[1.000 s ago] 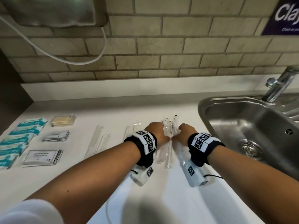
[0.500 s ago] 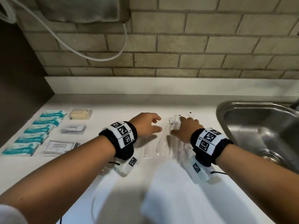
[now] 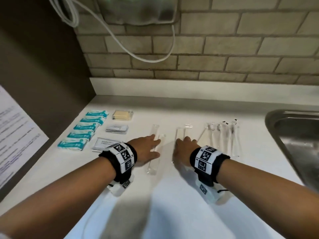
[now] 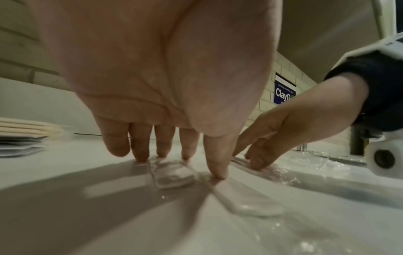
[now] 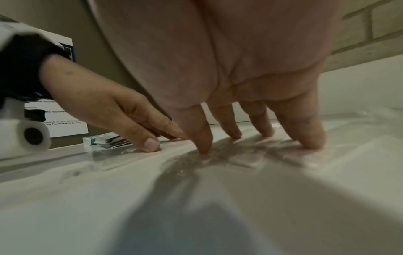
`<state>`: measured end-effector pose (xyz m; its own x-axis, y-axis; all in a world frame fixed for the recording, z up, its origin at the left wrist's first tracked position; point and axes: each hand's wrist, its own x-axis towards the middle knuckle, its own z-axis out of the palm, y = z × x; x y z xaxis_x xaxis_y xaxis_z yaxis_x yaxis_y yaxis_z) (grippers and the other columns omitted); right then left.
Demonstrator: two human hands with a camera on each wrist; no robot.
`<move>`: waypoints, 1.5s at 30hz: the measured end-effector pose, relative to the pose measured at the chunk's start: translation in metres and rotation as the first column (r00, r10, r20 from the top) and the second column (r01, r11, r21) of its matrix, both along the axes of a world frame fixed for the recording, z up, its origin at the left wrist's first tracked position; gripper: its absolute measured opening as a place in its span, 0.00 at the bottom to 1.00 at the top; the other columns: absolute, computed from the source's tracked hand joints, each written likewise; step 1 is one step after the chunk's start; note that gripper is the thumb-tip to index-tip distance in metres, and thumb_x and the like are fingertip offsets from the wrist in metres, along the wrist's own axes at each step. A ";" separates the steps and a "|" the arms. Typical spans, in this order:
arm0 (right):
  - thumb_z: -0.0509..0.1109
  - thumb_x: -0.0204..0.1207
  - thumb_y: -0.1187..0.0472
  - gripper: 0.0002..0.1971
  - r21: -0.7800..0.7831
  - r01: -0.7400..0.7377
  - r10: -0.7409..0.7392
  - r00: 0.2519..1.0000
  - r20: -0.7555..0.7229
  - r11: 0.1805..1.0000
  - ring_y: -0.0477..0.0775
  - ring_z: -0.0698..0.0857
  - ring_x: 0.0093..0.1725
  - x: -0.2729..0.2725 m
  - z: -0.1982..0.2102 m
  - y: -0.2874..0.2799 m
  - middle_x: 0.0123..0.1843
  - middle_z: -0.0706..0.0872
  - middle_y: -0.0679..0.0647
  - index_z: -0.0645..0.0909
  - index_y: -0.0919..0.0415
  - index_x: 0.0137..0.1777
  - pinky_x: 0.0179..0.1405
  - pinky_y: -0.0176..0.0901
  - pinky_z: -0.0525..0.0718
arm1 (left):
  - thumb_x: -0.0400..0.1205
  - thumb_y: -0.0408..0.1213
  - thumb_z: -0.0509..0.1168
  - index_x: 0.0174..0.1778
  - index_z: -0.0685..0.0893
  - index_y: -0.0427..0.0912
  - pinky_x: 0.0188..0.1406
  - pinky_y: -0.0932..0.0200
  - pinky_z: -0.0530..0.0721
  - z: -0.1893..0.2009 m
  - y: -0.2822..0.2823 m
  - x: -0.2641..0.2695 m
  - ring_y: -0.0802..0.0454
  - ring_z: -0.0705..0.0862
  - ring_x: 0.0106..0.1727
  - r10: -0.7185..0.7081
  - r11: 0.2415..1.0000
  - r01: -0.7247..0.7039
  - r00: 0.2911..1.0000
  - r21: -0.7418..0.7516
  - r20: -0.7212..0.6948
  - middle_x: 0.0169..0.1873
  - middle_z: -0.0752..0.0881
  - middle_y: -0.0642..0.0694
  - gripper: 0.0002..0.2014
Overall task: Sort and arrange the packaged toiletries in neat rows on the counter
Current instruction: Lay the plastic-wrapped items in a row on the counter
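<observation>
Both hands lie flat on the white counter [image 3: 172, 195] with straight fingers. My left hand [image 3: 150, 147] presses on two long clear packets [image 3: 155, 163]; in the left wrist view its fingertips [image 4: 141, 155] and thumb hold a clear packet [image 4: 174, 174] down. My right hand [image 3: 183, 147] presses on the neighbouring clear packets [image 3: 180, 133], whose wrapper [image 5: 246, 160] shows under its fingertips [image 5: 311, 139] in the right wrist view. Right of them lies a row of clear-wrapped toothbrushes [image 3: 224, 135]. Neither hand grips anything.
At the left stand a column of teal packets [image 3: 82, 133], a cream packet stack [image 3: 122, 115], grey sachets [image 3: 117, 129] and shampoo sachets [image 3: 105, 144]. A steel sink [image 3: 293, 135] opens at the right. A dark side wall carries a paper notice [image 3: 15, 135]. A cable [image 3: 146, 57] hangs on the brick wall.
Both hands let go of the toothbrush bundle near the sink, moved left and flattened onto the long clear packets. The toothbrushes now lie spread in a row.
</observation>
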<state>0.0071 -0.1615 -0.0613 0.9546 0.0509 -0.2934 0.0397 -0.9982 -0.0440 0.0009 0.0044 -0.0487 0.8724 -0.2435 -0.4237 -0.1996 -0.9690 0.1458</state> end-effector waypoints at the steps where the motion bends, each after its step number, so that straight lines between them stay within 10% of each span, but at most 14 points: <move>1: 0.60 0.81 0.59 0.18 0.002 -0.008 0.008 1.000 0.019 1.000 0.67 0.73 0.71 -0.001 0.001 0.003 0.67 0.75 0.60 0.74 0.59 0.69 0.65 0.60 0.79 | 0.86 0.57 0.54 0.86 0.50 0.52 0.81 0.55 0.54 0.001 -0.001 0.001 0.48 0.53 0.86 -0.007 1.000 0.007 1.000 0.006 -0.003 0.86 0.46 0.48 0.34; 13: 0.59 0.82 0.57 0.14 0.209 -0.359 0.379 0.923 -0.064 0.910 0.62 0.80 0.66 0.000 0.021 0.020 0.66 0.77 0.58 0.80 0.58 0.62 0.67 0.55 0.79 | 0.88 0.52 0.50 0.85 0.52 0.44 0.82 0.41 0.53 0.000 0.017 0.050 0.36 0.47 0.85 -0.069 0.983 0.054 0.994 0.175 0.080 0.85 0.54 0.41 0.31; 17: 0.61 0.83 0.55 0.14 0.354 -0.207 0.194 0.978 0.072 0.912 0.57 0.85 0.60 0.015 0.024 0.006 0.66 0.83 0.55 0.82 0.56 0.63 0.61 0.47 0.83 | 0.88 0.49 0.52 0.85 0.56 0.48 0.83 0.43 0.46 -0.001 0.016 0.055 0.39 0.46 0.86 -0.091 0.995 0.085 0.984 0.044 0.156 0.86 0.54 0.45 0.29; 23: 0.60 0.82 0.60 0.19 -0.050 0.040 -0.040 0.999 -0.004 0.998 0.64 0.74 0.71 0.038 0.026 -0.041 0.71 0.76 0.61 0.75 0.59 0.72 0.69 0.54 0.78 | 0.86 0.48 0.56 0.77 0.74 0.50 0.82 0.48 0.54 -0.001 -0.025 0.038 0.42 0.59 0.83 -0.449 0.892 0.450 0.867 0.047 0.215 0.79 0.70 0.49 0.22; 30: 0.63 0.81 0.64 0.21 -0.097 0.130 -0.137 0.988 -0.066 0.987 0.63 0.79 0.69 0.045 0.016 -0.058 0.71 0.72 0.62 0.75 0.62 0.74 0.70 0.51 0.80 | 0.80 0.55 0.63 0.54 0.85 0.47 0.61 0.48 0.68 -0.002 -0.052 0.040 0.41 0.73 0.62 -0.416 0.907 0.417 0.862 0.064 0.289 0.56 0.83 0.46 0.17; 35: 0.59 0.83 0.61 0.21 -0.070 0.137 -0.141 0.989 -0.052 0.988 0.59 0.74 0.74 0.057 0.010 -0.058 0.74 0.75 0.60 0.73 0.61 0.75 0.73 0.48 0.76 | 0.78 0.53 0.67 0.69 0.79 0.46 0.70 0.48 0.71 -0.006 -0.070 0.047 0.41 0.71 0.71 -0.412 0.896 0.443 0.863 -0.044 0.292 0.71 0.78 0.45 0.25; 45: 0.64 0.82 0.54 0.22 -0.067 0.161 -0.161 0.987 0.004 0.985 0.65 0.75 0.71 0.065 0.015 -0.065 0.71 0.73 0.62 0.76 0.63 0.72 0.70 0.56 0.78 | 0.76 0.63 0.64 0.70 0.81 0.54 0.73 0.47 0.66 -0.010 -0.061 0.055 0.43 0.72 0.70 -0.346 0.932 0.364 0.887 -0.002 0.306 0.66 0.83 0.51 0.28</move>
